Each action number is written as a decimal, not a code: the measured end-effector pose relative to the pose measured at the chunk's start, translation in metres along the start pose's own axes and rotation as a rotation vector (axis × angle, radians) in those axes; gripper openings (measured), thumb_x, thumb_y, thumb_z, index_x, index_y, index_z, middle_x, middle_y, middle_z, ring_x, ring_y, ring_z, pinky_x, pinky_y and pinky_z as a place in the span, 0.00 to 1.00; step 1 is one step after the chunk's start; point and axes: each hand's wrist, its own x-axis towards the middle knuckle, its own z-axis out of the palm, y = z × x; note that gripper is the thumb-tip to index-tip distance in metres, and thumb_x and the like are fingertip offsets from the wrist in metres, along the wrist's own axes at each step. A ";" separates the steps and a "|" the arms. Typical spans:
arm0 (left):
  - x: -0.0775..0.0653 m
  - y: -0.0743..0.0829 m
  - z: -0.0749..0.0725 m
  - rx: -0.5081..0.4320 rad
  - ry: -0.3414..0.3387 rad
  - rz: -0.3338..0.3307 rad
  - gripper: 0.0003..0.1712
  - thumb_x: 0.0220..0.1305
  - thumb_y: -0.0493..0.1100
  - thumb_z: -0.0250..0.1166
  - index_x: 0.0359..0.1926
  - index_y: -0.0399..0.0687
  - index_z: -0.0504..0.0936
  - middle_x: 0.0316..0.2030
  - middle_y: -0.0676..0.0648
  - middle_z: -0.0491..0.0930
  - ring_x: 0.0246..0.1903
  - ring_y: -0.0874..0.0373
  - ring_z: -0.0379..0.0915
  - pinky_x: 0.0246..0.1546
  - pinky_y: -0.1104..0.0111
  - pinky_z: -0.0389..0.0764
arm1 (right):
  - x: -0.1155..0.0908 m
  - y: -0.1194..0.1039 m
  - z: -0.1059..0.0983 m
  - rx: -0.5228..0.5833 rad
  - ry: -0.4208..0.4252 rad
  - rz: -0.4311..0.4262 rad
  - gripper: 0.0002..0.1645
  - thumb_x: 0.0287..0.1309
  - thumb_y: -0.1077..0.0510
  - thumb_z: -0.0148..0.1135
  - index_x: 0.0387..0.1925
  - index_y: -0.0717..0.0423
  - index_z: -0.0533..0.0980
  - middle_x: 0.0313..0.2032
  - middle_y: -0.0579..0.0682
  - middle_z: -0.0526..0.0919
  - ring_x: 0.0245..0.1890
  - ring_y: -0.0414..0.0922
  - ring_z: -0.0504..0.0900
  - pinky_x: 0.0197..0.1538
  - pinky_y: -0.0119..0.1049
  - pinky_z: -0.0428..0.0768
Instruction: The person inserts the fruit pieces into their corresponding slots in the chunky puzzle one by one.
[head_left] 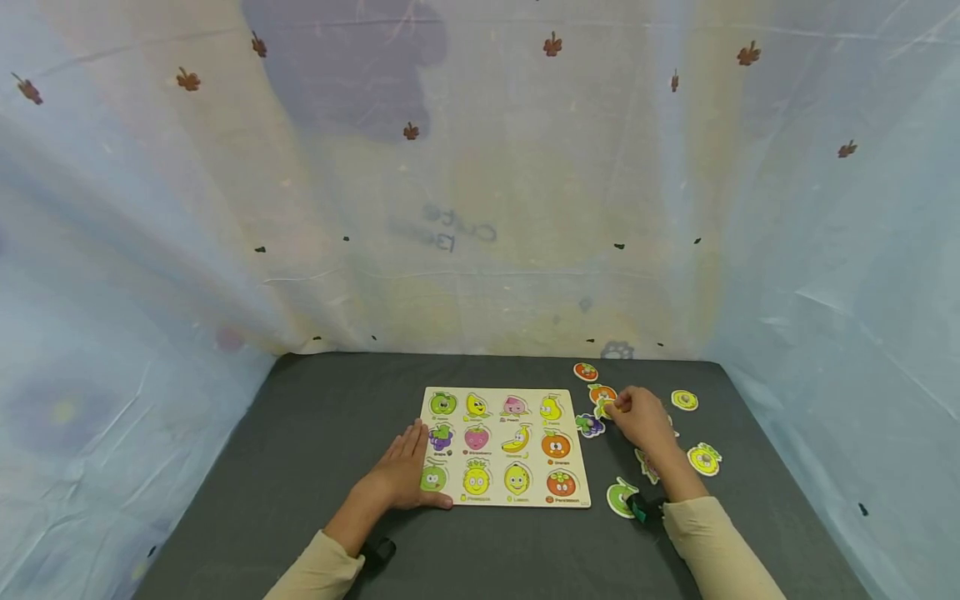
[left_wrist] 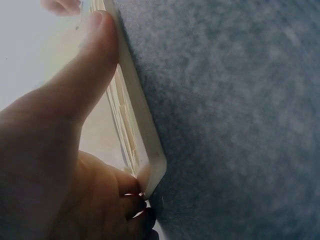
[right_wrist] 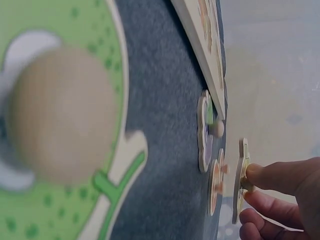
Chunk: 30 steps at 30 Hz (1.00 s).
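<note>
A wooden fruit puzzle board (head_left: 497, 467) with printed fruit pictures lies flat at the table's middle. My left hand (head_left: 405, 471) rests against its left side with straight fingers, the thumb (left_wrist: 95, 60) along the near edge. By the knob, my right hand (head_left: 643, 417) pinches a yellow-green puzzle piece (right_wrist: 240, 182), raised just right of the board. Only its edge and knob show plainly in the right wrist view. Beneath and around it lie a grape piece (head_left: 590, 426), an orange piece (head_left: 600, 393) and a red persimmon-like piece (head_left: 586, 372).
A green piece (head_left: 620, 498) with a round knob lies near my right wrist. Farther right are a yellow piece (head_left: 684, 401) and another yellow-green piece (head_left: 704, 459). More pieces are partly hidden under the right forearm. A pale curtain (head_left: 487, 208) hangs behind the dark table (head_left: 337, 400).
</note>
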 end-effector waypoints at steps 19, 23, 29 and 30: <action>0.002 -0.002 0.002 0.000 0.005 0.002 0.80 0.52 0.71 0.81 0.85 0.30 0.46 0.85 0.31 0.41 0.84 0.36 0.40 0.83 0.45 0.49 | 0.000 -0.026 0.022 0.026 0.003 -0.121 0.12 0.68 0.56 0.74 0.41 0.62 0.82 0.38 0.56 0.81 0.37 0.50 0.81 0.40 0.48 0.82; 0.002 -0.001 0.002 0.003 0.006 0.002 0.80 0.52 0.71 0.82 0.84 0.29 0.46 0.85 0.30 0.42 0.84 0.35 0.41 0.83 0.45 0.49 | -0.001 -0.035 0.024 0.040 -0.005 -0.144 0.11 0.68 0.56 0.74 0.41 0.61 0.82 0.38 0.55 0.81 0.36 0.49 0.80 0.40 0.48 0.81; 0.003 -0.003 0.004 -0.003 -0.005 0.011 0.80 0.53 0.71 0.81 0.84 0.29 0.46 0.85 0.30 0.41 0.84 0.35 0.39 0.83 0.44 0.48 | -0.002 -0.047 0.029 0.050 -0.024 -0.162 0.11 0.68 0.56 0.74 0.42 0.61 0.83 0.38 0.54 0.82 0.36 0.48 0.80 0.41 0.48 0.82; 0.003 -0.003 0.004 -0.004 -0.007 0.011 0.80 0.53 0.71 0.81 0.84 0.29 0.45 0.85 0.30 0.41 0.84 0.35 0.39 0.83 0.44 0.47 | -0.001 -0.049 0.031 0.049 -0.028 -0.168 0.11 0.68 0.56 0.74 0.42 0.61 0.83 0.38 0.54 0.82 0.35 0.48 0.80 0.40 0.48 0.82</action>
